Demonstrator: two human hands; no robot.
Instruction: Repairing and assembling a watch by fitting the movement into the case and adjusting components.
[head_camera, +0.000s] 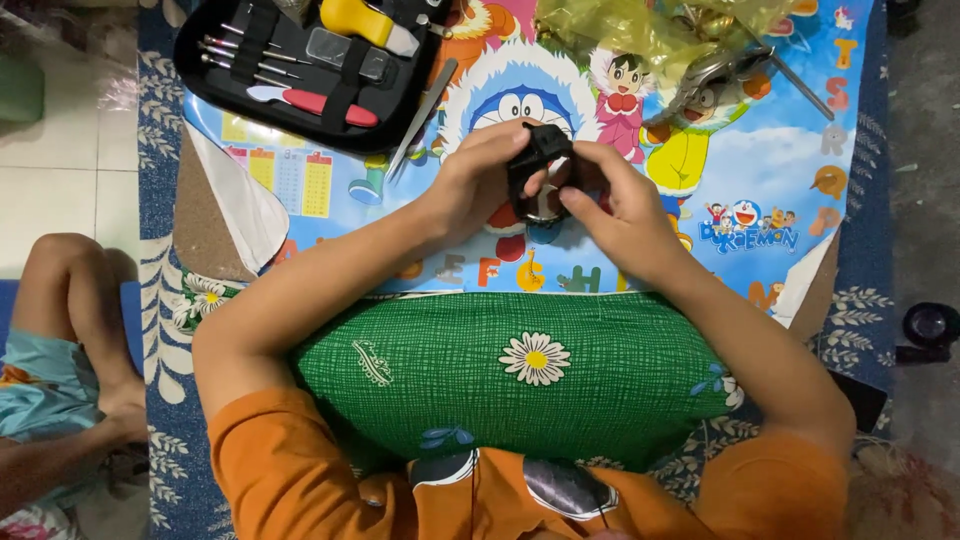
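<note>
Gripping a small black watch-like object (540, 170) between both hands, a person in orange sleeves works over a green cushion (520, 365) on the lap, which props the forearms steady. The left hand (478, 180) closes its grip on the object's left side; the right hand (620, 215) pinches its right edge, holding it just above a colourful cartoon mat (790, 150). An open black tool case (300, 70) and tweezers (420, 120) lie within reach beyond the hands.

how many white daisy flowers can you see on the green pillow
1 in plain view: a white daisy with a yellow centre, mid-pillow, below both hands. The green pillow curves away under the arms, so others may be hidden.
</note>
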